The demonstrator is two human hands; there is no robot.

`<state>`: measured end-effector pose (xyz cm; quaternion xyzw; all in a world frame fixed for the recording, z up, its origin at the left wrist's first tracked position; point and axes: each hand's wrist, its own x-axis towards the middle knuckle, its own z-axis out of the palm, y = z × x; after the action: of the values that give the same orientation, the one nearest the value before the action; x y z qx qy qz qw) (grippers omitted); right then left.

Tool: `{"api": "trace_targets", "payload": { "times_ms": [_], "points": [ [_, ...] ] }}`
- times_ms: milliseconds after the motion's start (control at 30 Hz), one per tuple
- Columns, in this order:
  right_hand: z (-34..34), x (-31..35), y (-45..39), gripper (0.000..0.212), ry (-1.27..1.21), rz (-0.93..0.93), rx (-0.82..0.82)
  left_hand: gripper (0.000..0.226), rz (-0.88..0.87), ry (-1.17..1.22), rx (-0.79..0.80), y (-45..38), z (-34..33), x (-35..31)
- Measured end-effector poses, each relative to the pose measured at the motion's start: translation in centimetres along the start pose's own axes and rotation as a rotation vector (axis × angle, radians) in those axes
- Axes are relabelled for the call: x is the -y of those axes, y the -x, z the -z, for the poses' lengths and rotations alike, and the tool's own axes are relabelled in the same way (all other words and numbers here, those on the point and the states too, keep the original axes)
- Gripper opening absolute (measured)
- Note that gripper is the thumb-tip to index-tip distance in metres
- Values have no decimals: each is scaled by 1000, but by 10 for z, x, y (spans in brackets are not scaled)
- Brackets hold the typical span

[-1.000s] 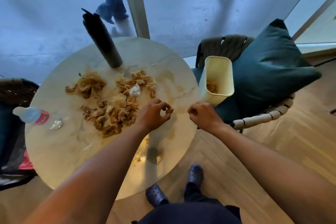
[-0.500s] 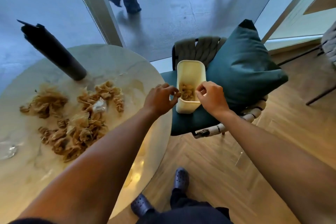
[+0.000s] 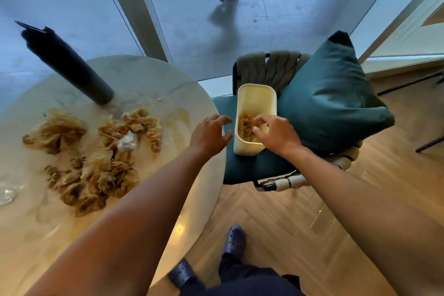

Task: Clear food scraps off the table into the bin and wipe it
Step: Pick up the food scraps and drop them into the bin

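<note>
Both hands now released over the cream bin point(image 3: 255, 103) on the chair seat, left hand point(image 3: 210, 132) spread beside its rim, right hand point(image 3: 276, 136) above the just-dropped pinches inside, with most food scraps point(image 3: 96, 158) left on the round desk point(image 3: 153, 79).

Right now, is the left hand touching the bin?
Apart. The head view shows the left hand spread over the table edge, with dark chair seat visible between its fingertips and the bin wall.
</note>
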<state>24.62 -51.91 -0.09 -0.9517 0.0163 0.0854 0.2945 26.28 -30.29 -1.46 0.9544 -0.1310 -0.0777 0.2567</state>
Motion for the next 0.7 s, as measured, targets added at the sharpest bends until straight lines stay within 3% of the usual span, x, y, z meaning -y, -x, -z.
{"api": "trace_targets", "payload": {
  "times_ms": [233,700],
  "points": [
    [-38,33,15,22,-28,77,107,25,117,-13,-5,50,12,39],
    [-126,145,57,24,62,296,254,26,323,-46,-74,182,65,146]
  ]
}}
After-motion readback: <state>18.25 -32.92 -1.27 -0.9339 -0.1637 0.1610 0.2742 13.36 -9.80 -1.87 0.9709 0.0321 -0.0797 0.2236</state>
